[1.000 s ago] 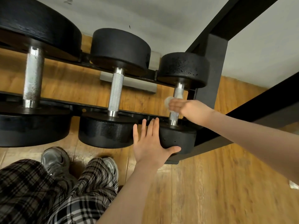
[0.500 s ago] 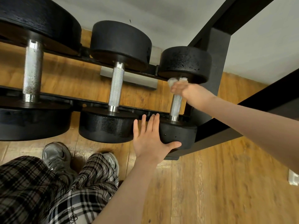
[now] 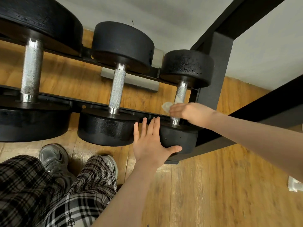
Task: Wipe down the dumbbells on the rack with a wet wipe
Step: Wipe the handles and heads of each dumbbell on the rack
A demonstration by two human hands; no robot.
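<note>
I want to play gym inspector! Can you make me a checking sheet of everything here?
Surface: black rack standing on a wood floor.
Job's things: three dumbbells; wet wipe wrapped on the small dumbbell handle.
Clutter: small white object on the floor, unclear what.
Hands: right hand grips the wipe around the handle; left hand flat against the near weight, steadying it.
Cables: nothing seen.
Surroundings: white wall, plaid trousers, grey shoes.
</note>
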